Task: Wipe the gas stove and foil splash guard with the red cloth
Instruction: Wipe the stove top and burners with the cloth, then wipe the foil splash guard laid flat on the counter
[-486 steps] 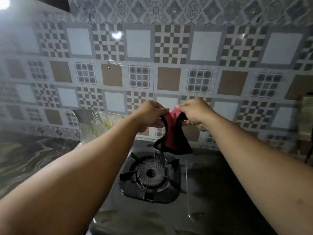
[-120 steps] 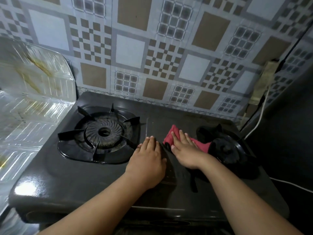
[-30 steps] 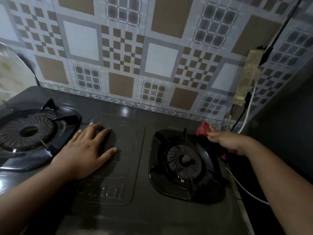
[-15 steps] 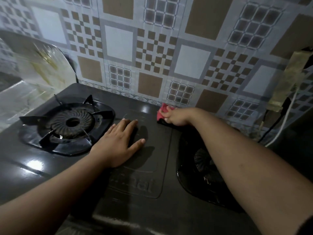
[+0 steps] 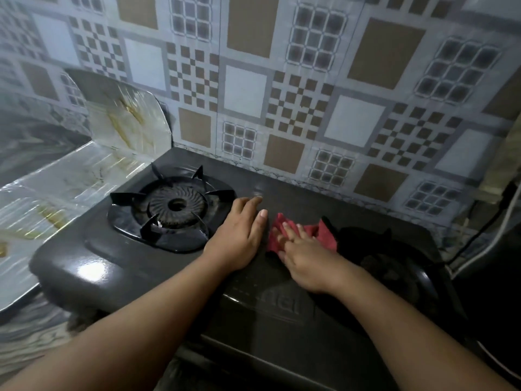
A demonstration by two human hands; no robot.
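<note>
While your right hand (image 5: pixel 306 256) presses flat, fingers spread, on the red cloth (image 5: pixel 324 235) mid-stove, your left hand (image 5: pixel 239 235) rests flat and empty just left of it. Foil splash guard (image 5: pixel 124 131) stands far left, unwiped; left hand nearer.

Patterned wall tiles (image 5: pixel 296 80), white cable (image 5: pixel 507 221)

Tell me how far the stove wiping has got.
In hand: the right hand presses the red cloth flat on the stove between the burners, with the left hand braced beside it. Left: the foil splash guard shows yellowish streaks. Nothing looks clearly finished yet.
</note>
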